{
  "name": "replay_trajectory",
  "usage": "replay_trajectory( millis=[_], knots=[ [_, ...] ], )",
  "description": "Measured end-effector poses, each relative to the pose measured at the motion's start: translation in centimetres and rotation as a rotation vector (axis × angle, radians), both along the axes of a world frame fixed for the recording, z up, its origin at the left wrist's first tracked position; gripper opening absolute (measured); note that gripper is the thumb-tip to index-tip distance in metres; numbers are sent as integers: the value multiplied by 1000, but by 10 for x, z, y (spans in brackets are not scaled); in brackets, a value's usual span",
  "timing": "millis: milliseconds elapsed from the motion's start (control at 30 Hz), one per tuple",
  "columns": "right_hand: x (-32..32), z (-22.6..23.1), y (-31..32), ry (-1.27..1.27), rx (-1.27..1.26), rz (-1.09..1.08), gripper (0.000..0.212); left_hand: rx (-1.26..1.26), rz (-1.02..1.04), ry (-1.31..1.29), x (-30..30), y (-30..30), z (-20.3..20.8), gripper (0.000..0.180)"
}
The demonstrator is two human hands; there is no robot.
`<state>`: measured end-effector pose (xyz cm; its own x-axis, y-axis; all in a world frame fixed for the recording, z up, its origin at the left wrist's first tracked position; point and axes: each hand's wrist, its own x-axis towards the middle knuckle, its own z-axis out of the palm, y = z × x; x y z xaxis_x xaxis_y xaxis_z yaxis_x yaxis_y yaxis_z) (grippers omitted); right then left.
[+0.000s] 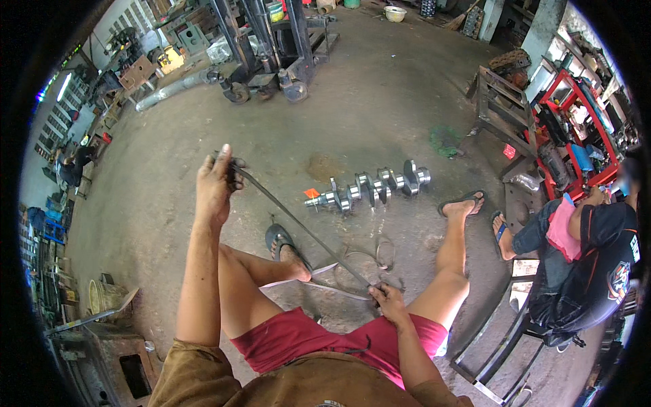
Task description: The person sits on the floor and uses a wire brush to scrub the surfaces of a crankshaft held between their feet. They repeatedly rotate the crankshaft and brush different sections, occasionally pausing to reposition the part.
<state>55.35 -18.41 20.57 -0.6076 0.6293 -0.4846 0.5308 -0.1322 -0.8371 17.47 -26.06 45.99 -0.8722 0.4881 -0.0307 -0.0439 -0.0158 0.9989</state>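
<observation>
A long, dark, narrow strip (298, 220) is stretched slantwise between my two hands, above my lap and feet. My left hand (215, 183), raised at the upper left, is closed around its far end, where a dark bunched part shows by the fingers. Lower down, near my right thigh, my right hand (388, 302) pinches the other end. Beyond the strip a shiny metal crankshaft (369, 188) lies on the floor, with a small orange piece (311, 193) at its left end. A pale, thin strip (346, 292) curls on the floor between my feet.
At right a co-worker (576, 264) sits beside a low metal frame (498, 359). Behind that person stand a dark metal stand (502, 108) and a red rack (566, 136) full of parts. A wheeled lifting machine (264, 61) stands far ahead. A bucket (106, 297) sits at left.
</observation>
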Motion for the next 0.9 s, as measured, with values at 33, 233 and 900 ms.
replay_trajectory(
  millis=[33,233,900],
  knots=[
    [0,-6,2,33,38,1,32,24,16,-34,-5,-5,5,26],
    [-6,-45,13,-56,59,54,35,106,-121,-63,1,-21,4,28],
    [-72,-19,5,206,75,-235,32,-750,-531,106,144,64,-245,48]
  ],
)
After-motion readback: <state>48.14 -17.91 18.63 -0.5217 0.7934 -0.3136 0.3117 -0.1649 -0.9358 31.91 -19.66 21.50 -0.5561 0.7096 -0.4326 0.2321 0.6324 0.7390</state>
